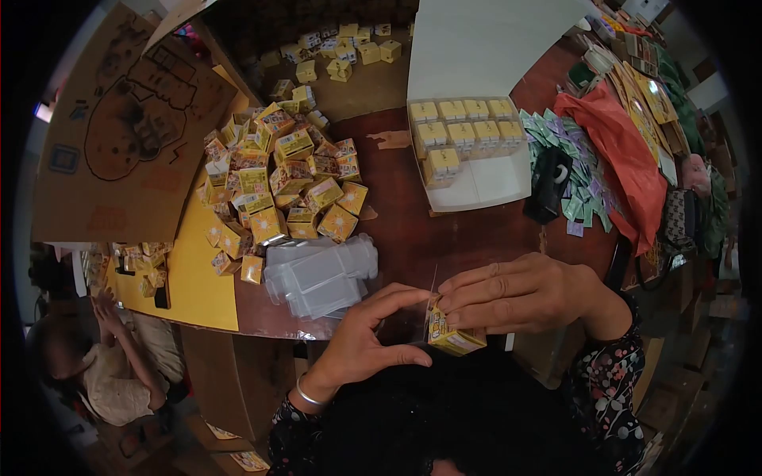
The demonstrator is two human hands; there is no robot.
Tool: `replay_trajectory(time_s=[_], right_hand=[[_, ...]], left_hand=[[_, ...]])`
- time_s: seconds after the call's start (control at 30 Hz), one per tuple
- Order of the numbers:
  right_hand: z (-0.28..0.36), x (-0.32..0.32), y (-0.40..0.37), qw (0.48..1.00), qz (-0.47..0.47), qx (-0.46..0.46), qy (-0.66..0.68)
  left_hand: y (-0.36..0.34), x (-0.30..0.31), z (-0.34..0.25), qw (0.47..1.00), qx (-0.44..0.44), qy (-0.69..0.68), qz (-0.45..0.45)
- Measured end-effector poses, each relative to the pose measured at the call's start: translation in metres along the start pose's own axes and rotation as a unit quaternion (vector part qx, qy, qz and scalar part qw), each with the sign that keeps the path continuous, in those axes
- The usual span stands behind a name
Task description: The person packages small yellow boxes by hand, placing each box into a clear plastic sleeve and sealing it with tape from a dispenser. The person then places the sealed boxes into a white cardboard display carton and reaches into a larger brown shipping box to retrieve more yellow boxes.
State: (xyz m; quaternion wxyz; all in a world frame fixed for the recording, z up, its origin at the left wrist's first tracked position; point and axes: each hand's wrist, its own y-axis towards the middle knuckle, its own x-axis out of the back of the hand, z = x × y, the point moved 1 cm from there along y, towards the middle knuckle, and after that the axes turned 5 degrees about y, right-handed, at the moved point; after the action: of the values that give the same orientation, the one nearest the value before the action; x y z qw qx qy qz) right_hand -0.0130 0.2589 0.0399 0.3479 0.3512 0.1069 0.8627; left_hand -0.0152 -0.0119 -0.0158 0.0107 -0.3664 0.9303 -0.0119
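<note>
Near the table's front edge, my right hand [528, 295] is closed on a small yellow printed box [456, 337], its fingers lying over the top. My left hand [369, 337] is curved, thumb and fingers set apart around what looks like a clear plastic sleeve [433, 279]; its outline is faint, and only a thin edge shows at the box's left end. Flattened clear plastic sleeves [321, 274] lie stacked just beyond my left hand. Behind them is a heap of similar yellow boxes [294, 174].
A white open carton [492, 186] holds rows of yellow boxes. Beside it are a black tape dispenser [549, 186], green packets [583, 170] and red plastic [623, 159]. A large cardboard box [373, 87] with more boxes stands behind. Another person [119, 357] sits at left.
</note>
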Motion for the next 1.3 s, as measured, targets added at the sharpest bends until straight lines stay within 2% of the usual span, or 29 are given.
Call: replay_trajectory(time_s=[0.27,0.47,0.77,0.83,0.9,0.97,1.0,1.07,1.1,1.2,1.27,1.3], right_hand=[[-0.006,-0.003,0.001,0.999,-0.026,-0.032,-0.014],[-0.011,0.006,0.000,0.998,0.013,-0.058,0.018],[-0.013,0.008,-0.007,0.997,0.017,-0.071,0.033],[-0.013,0.007,-0.004,0.994,0.003,-0.111,0.023],[-0.017,0.006,-0.003,0.987,-0.022,-0.156,0.015],[-0.030,0.004,-0.005,0.977,-0.057,-0.204,0.012],[-0.035,0.000,-0.008,0.953,-0.086,-0.281,0.072],[-0.042,-0.009,-0.010,0.928,-0.102,-0.333,0.132],[-0.043,-0.013,-0.010,0.913,-0.109,-0.359,0.163],[-0.042,-0.018,-0.007,0.918,-0.103,-0.367,0.113],[-0.051,-0.025,-0.011,0.916,-0.141,-0.346,0.146],[-0.054,-0.027,-0.012,0.914,-0.160,-0.334,0.162]], left_hand=[[0.003,-0.003,0.001,1.000,0.007,0.010,-0.014],[0.006,-0.008,0.011,1.000,-0.010,0.012,0.006],[0.005,-0.016,0.013,0.995,0.032,-0.094,-0.016],[0.006,-0.007,0.018,1.000,0.004,-0.003,0.008],[0.006,-0.006,0.020,1.000,0.019,0.021,0.011],[0.004,-0.012,0.018,0.997,0.079,-0.021,-0.011],[0.007,-0.015,0.012,0.996,0.092,0.005,-0.015],[0.013,-0.022,-0.004,0.991,0.120,0.053,-0.021],[0.013,-0.022,0.001,0.989,0.103,0.106,-0.025],[0.013,-0.024,0.011,0.966,0.063,0.249,-0.041],[0.013,-0.026,0.003,0.941,0.054,0.327,-0.060],[0.014,-0.027,0.004,0.948,0.083,0.302,-0.058]])
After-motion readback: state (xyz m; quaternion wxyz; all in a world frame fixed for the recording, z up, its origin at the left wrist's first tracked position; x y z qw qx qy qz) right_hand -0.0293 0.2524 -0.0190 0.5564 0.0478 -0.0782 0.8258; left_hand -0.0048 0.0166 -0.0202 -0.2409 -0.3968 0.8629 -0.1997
